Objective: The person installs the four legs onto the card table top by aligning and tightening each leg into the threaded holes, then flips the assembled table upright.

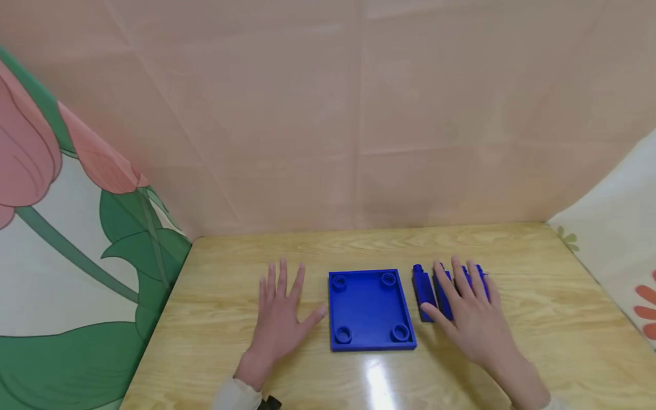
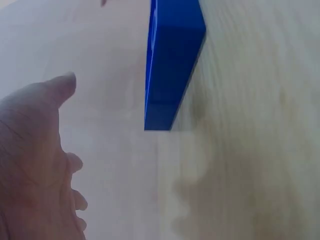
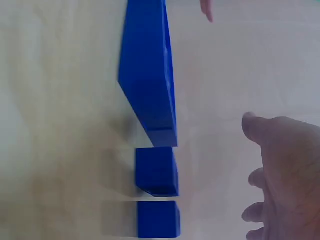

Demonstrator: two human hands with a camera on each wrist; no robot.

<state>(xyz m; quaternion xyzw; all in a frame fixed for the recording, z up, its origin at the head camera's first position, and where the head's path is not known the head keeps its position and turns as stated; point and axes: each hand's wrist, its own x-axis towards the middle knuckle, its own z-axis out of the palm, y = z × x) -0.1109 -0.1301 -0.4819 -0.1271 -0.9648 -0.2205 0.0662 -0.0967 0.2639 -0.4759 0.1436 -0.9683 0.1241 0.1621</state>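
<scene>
1. Near the middle of the bench (image 1: 553, 307), I see a square blue tray (image 1: 368, 310) lying flat between the two hands, with a row of blue bars (image 1: 423, 296) just beside it on the right.
2. Over those bars hangs the right hand (image 1: 474, 324), its grip loose and the fingers spread apart. From the head view it covers parts of the row, so I make out the two rightmost bars mainly by their far ends.
3. Left of the tray hovers the left hand (image 1: 281, 322), its grip wide too, with thumb and fingers apart.
4. The tray looks like smooth plastic, with a raised rim and a hollow round socket (image 1: 343, 335) at each corner. The bars are straight and boxy, with narrower knobs at their far ends.
5. Pale wood grain covers the bench, and a bright reflection (image 1: 378, 384) gleams on its near side.
6. Behind it I see a creased, pinkish-beige backdrop (image 1: 277, 114); tulip-printed cloth (image 1: 51, 285) flanks the left, white cloth (image 1: 615, 219) with red petals the right.
</scene>
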